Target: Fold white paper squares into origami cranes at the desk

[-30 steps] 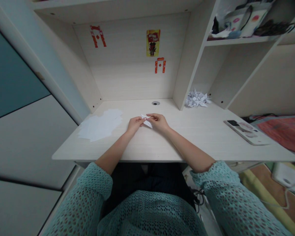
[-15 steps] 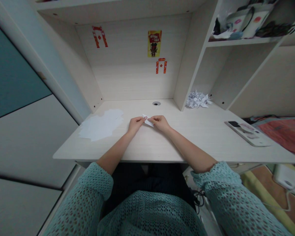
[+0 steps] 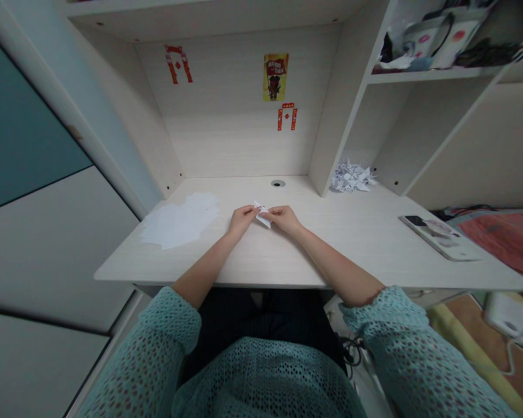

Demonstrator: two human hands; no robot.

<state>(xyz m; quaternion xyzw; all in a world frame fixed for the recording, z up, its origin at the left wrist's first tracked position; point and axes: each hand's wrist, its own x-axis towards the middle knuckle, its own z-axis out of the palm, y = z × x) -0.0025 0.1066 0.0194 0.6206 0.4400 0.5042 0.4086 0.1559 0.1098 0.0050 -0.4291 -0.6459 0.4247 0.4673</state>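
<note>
My left hand (image 3: pixel 243 219) and right hand (image 3: pixel 284 218) meet over the middle of the tabletop (image 3: pixel 353 247), both with thumb and fingers drawn together in a pinch. Between them I have a small folded piece of white paper (image 3: pixel 265 223): my left fingertips grip its left side, my right fingertips its right side, and it sits tilted, one pointed corner toward the far side and another toward the near right. My fingers cover much of it, so I cannot tell exactly how the folds run, nor whether the paper touches the surface below.

To the left of my left hand, well apart from it, loose white paper sheets (image 3: pixel 181 222) lie spread flat and overlapping. At the far right, inside the lower compartment, is a heap of small folded white paper pieces (image 3: pixel 352 177), many with pointed ends. A smartphone (image 3: pixel 438 237) lies on the right side, its camera end pointing far left, near a red cloth (image 3: pixel 503 235) beyond the right edge.

Beyond my hands, a round cable grommet (image 3: pixel 278 183) is set close to the back panel (image 3: pixel 230 128), which carries a yellow sticker (image 3: pixel 275 77) and red decorations on the left and right. My teal openwork sleeves (image 3: pixel 168 319) are pushed up to the elbows.
</note>
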